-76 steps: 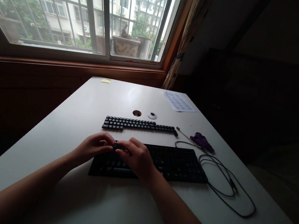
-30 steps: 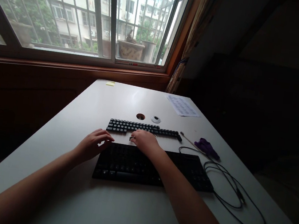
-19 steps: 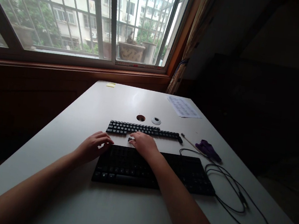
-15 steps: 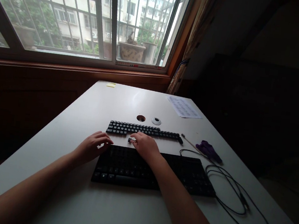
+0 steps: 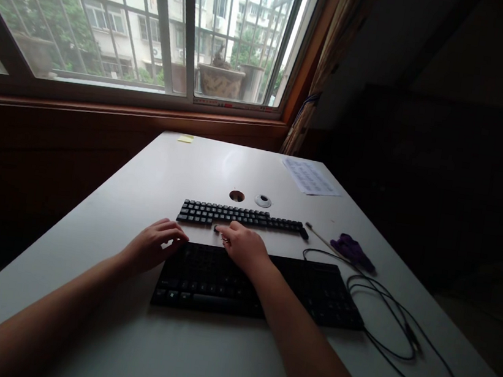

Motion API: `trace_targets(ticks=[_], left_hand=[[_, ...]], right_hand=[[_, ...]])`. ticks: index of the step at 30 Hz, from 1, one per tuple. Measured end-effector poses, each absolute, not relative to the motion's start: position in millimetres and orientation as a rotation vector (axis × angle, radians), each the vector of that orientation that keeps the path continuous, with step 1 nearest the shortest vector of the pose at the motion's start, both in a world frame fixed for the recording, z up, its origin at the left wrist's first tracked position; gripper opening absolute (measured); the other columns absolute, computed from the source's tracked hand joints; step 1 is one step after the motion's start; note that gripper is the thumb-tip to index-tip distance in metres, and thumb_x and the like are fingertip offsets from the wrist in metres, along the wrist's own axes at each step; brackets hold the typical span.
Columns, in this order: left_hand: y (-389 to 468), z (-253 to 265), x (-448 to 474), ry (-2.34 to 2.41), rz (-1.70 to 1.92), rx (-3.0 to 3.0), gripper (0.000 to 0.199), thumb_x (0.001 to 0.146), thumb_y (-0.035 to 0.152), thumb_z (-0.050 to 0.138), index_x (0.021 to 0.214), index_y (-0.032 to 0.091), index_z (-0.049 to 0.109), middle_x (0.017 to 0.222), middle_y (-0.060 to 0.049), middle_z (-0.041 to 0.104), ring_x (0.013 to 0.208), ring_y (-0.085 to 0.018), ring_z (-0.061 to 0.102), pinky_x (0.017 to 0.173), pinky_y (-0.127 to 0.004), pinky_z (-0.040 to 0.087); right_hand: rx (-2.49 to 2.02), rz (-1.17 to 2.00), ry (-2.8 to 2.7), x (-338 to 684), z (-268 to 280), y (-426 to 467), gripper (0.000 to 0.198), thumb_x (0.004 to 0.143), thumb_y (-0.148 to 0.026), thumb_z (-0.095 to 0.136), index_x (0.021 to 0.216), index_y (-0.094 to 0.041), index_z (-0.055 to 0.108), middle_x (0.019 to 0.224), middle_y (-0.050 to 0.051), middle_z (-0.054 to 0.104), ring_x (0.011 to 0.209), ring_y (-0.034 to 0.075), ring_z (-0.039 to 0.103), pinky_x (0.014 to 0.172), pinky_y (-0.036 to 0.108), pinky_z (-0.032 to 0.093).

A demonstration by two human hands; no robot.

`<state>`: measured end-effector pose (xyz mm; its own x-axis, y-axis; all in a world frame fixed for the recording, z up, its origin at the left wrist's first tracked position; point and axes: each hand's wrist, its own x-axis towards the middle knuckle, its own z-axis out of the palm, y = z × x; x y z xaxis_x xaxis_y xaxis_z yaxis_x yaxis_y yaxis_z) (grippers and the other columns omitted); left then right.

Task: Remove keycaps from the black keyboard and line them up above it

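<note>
Past the back edge of the black keyboard (image 5: 218, 300), my right hand (image 5: 246, 246) has its index fingertip on a small black keycap (image 5: 216, 228) on the white table. Its thumb is tucked close below, and the remaining fingers are mostly hidden. Just behind lie several loose black keycaps (image 5: 225, 213) in neat rows. My left hand (image 5: 158, 241) rests at the keyboard's back left corner, index finger arched and thumb apart, with a gap showing between them. Keys show along the keyboard's front rows; its upper part is dark and hard to read.
Right of the keyboard lie a coiled black cable (image 5: 395, 315), a purple cloth (image 5: 353, 251) and a thin stick (image 5: 321, 238). Farther back are a cable hole (image 5: 237, 196), a round white cover (image 5: 263, 200), a printed sheet (image 5: 311, 178) and a yellow note (image 5: 185, 139).
My right index finger has straightened out, and the keycap sits slightly farther left and nearer the rows. My left hand has hardly moved. The whole view has shifted slightly.
</note>
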<state>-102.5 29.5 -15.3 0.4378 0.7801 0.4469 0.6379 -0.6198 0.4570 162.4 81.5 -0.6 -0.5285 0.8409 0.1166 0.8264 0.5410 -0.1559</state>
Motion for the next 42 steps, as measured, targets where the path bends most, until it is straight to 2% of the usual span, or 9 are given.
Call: trace_targets(ticks=[11, 24, 42], left_hand=[[29.8, -16.7, -102.3, 1.237, 0.930, 2.471, 0.017, 0.091, 0.020, 0.055, 0.098, 0.022, 0.070, 0.095, -0.008, 0.067, 0.087, -0.019, 0.055, 0.073, -0.027, 0.049], [29.4, -14.7, -100.0, 1.229, 0.936, 2.534, 0.017, 0.093, 0.017, 0.052, 0.098, 0.021, 0.068, 0.094, -0.006, 0.067, 0.088, -0.018, 0.056, 0.072, -0.027, 0.050], [30.6, -16.1, -101.2, 1.216, 0.933, 2.544, 0.016, 0.094, 0.017, 0.053, 0.098, 0.021, 0.068, 0.095, -0.007, 0.067, 0.089, -0.018, 0.056, 0.074, -0.029, 0.050]], right_hand=[[-1.465, 0.138, -2.612, 160.1, -1.3, 87.3, 0.051, 0.091, -0.022, 0.047, 0.138, -0.040, 0.051, 0.115, 0.004, 0.060, 0.090, 0.020, 0.064, 0.074, 0.030, 0.047], [-1.511, 0.155, -2.654, 158.7, -0.1, 89.3, 0.051, 0.094, -0.024, 0.040, 0.142, -0.041, 0.045, 0.121, 0.004, 0.057, 0.093, 0.020, 0.062, 0.076, 0.030, 0.046], [-1.503, 0.150, -2.631, 157.9, -1.1, 88.5, 0.052, 0.093, -0.024, 0.041, 0.142, -0.042, 0.046, 0.121, 0.004, 0.057, 0.091, 0.021, 0.063, 0.075, 0.031, 0.047]])
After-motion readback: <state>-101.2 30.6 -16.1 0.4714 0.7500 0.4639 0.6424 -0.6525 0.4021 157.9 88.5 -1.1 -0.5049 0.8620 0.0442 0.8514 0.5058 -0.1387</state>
